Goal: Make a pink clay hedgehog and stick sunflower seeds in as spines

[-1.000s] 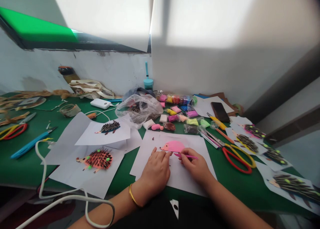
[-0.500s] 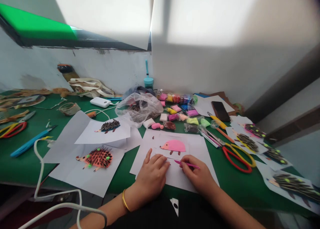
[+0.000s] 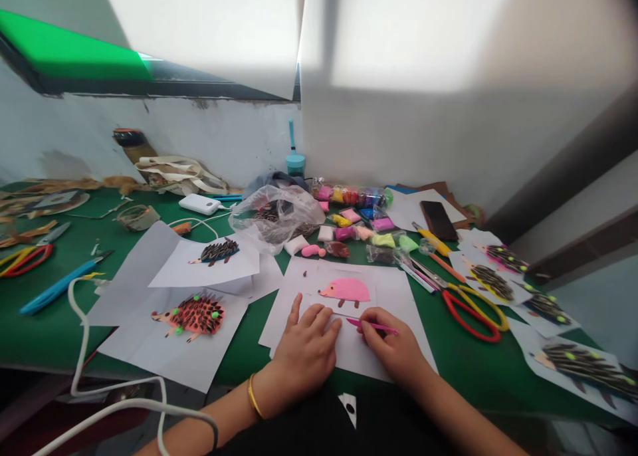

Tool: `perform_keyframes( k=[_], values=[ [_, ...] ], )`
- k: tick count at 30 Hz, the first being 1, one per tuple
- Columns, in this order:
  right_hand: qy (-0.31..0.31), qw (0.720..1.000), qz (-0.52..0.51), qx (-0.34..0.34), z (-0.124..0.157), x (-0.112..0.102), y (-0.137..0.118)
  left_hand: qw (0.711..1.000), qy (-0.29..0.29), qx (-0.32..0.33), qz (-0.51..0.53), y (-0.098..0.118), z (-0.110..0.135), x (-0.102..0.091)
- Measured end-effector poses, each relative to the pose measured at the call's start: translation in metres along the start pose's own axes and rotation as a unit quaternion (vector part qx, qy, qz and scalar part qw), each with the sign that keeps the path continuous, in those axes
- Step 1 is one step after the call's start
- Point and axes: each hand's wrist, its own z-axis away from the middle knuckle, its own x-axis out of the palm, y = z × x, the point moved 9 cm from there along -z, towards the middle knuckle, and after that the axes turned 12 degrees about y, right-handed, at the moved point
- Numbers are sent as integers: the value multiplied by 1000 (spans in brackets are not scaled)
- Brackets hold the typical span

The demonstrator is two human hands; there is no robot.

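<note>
On green table [image 3: 44,336] by wall [image 3: 399,137] | left hand [image 3: 306,355] flat on paper [image 3: 393,286] | right hand [image 3: 395,353] pinching pink stick [image 3: 375,326]

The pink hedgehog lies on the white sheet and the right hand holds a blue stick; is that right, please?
Not quite: the head view shows the stick in the right hand is pink, not blue. The pink hedgehog does lie on the white sheet.
</note>
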Motion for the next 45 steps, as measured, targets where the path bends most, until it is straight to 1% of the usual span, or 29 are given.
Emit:
perform_keyframes(
  k=[5, 11, 14, 18, 20, 25, 31, 35, 39, 41, 43, 45],
  values=[
    [3, 1000, -5, 4, 0, -1, 2, 999, 31, 9, 11, 4, -2, -9],
    [6, 1000, -7, 9, 0, -2, 3, 998, 62, 3, 27, 3, -1, -19],
    [7, 1000, -3, 4, 0, -2, 2, 998, 51, 9, 30, 3, -1, -16],
    [8, 1000, -6, 3, 0, -2, 2, 1000, 10, 1, 24, 2, 0, -5],
    [9, 1000, -9, 4, 0, -2, 3, 1000, -1, -6, 24, 0, 1, -3],
    [11, 1000, -6, 2, 0, -2, 3, 999, 13, 29, 40, 5, 4, -7],
    [10, 1000, -5, 1, 0, -2, 3, 999, 3, 11, 35, 2, 5, -3],
    [9, 1000, -4, 2, 1, -2, 4, 998, 5, 45, 50, 8, 6, -4],
    [9, 1000, -8, 6, 1, -1, 5, 999, 6, 19, 41, 3, 5, -3],
    [9, 1000, -7, 7, 0, -1, 5, 999, 10, 16, 44, 3, 4, -3],
    [8, 1000, -6, 5, 0, -2, 5, 998, 25, 24, 58, 4, 3, -7],
    [8, 1000, -5, 2, -1, -2, 4, 996, 42, 15, 72, 1, 2, -12]
  ],
)
